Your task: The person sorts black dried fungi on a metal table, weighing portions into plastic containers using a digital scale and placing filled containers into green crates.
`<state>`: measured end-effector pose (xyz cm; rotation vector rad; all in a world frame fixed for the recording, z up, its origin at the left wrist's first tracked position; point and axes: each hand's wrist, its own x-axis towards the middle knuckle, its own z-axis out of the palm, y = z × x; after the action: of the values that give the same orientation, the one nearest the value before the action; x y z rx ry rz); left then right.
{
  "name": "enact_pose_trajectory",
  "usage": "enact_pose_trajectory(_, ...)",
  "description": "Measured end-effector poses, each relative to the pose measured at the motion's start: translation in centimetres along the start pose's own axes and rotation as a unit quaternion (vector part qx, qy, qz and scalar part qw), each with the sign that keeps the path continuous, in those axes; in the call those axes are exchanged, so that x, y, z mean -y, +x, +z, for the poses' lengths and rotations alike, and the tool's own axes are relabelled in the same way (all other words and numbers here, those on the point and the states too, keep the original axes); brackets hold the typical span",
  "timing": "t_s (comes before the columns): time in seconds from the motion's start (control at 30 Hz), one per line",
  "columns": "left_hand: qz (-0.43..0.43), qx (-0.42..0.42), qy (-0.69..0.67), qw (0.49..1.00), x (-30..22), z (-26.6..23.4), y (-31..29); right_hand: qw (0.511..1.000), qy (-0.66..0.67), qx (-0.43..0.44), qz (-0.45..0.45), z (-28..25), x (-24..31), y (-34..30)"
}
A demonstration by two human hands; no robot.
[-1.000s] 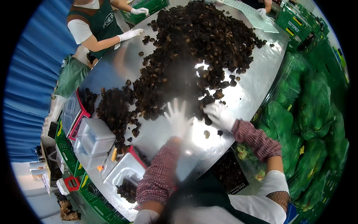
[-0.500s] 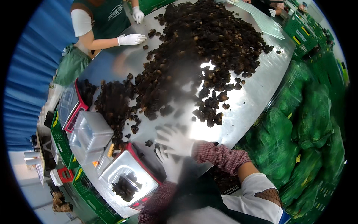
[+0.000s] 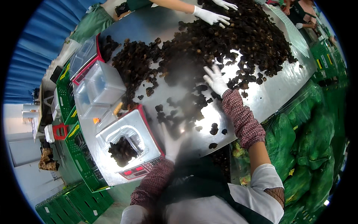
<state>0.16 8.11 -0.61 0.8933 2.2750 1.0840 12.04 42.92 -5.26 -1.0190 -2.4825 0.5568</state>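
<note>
Dark, wrinkled pieces that look like wood ear mushrooms (image 3: 238, 41) lie in a broad heap on the metal table (image 3: 276, 93). My right hand (image 3: 216, 81), in a white glove, reaches to the heap's near edge with its fingers spread. By the table's near edge my left hand (image 3: 171, 143), also gloved, has its fingers apart beside a red-framed scale (image 3: 149, 140); a hazy smear partly veils it. Neither hand holds anything visible. A clump of mushrooms (image 3: 122, 151) sits on the scale's plate. Loose mushroom pieces (image 3: 177, 112) are scattered between my hands.
Clear plastic boxes (image 3: 102, 84) stand behind the scale, near a second red-framed scale (image 3: 89, 69). Across the table, a co-worker's gloved hand (image 3: 210, 15) is over the heap. Full green mesh bags (image 3: 279, 142) crowd the right side; green crates (image 3: 80, 156) stand at the left.
My right hand has moved away from my left, out to the heap. More pieces lie scattered near my left hand. The co-worker's hands have moved over the heap, and the view has shifted.
</note>
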Motion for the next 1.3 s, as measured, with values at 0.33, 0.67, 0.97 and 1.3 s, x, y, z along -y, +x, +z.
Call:
enact_pose_trajectory(0.33, 0.046, -0.034, 0.047, 0.997, 0.6, -0.1, -0.7, 0.953, 0.004, 0.189, -0.239, 0.7, 15.8, -2.9)
enact_pose_trajectory(0.67, 0.082, -0.020, 0.180, 0.980, -2.3, -0.5, 1.3, 0.960, 0.047, 0.148, -0.233, 5.6, 15.6, -3.2)
enact_pose_trajectory(0.97, 0.105, -0.095, 0.078, 0.987, 1.4, 3.1, 4.4, 0.965, 0.227, 0.016, -0.128, -1.2, 17.9, -4.0)
enact_pose_trajectory(1.3, 0.164, -0.069, -0.171, 0.969, -5.6, -9.2, -1.3, 0.973, -0.065, 0.026, -0.220, 0.1, 20.0, -7.9)
